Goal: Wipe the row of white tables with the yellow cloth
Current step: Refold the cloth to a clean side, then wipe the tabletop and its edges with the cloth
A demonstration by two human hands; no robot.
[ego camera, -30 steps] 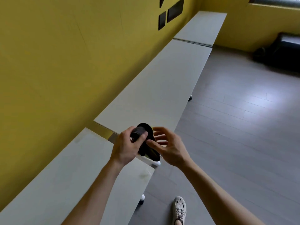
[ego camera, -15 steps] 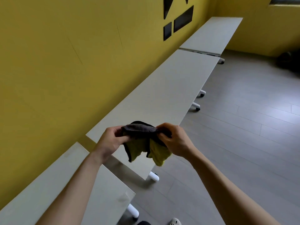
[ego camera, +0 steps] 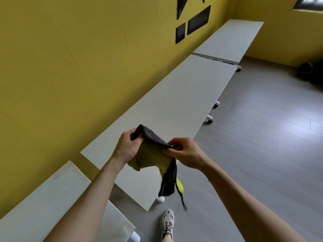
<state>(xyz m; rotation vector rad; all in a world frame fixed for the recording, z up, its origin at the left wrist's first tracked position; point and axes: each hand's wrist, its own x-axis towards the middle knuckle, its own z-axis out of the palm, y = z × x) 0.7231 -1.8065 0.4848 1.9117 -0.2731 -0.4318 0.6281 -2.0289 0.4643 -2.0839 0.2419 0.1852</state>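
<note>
A cloth (ego camera: pixel 153 154), yellow on one side and dark grey on the other, hangs spread between both hands above the near end of the middle white table (ego camera: pixel 174 102). My left hand (ego camera: pixel 128 147) grips its left top corner. My right hand (ego camera: pixel 185 152) pinches the top edge further right, and a loose flap dangles below it over the floor. The row of white tables runs along the yellow wall: the nearest table (ego camera: pixel 52 203) under my left forearm, the middle one, and a far table (ego camera: pixel 232 37).
Grey plank floor (ego camera: pixel 262 154) lies to the right of the tables. White castor feet (ego camera: pixel 209 117) stick out under the middle table. My shoe (ego camera: pixel 167 222) stands near the table corner. Black panels (ego camera: pixel 194 23) hang on the wall; a dark object (ego camera: pixel 307 70) sits at far right.
The cloth went from a bunched dark wad to an unfolded sheet held between both hands, yellow side showing and a flap hanging down. The view moved forward along the tables.
</note>
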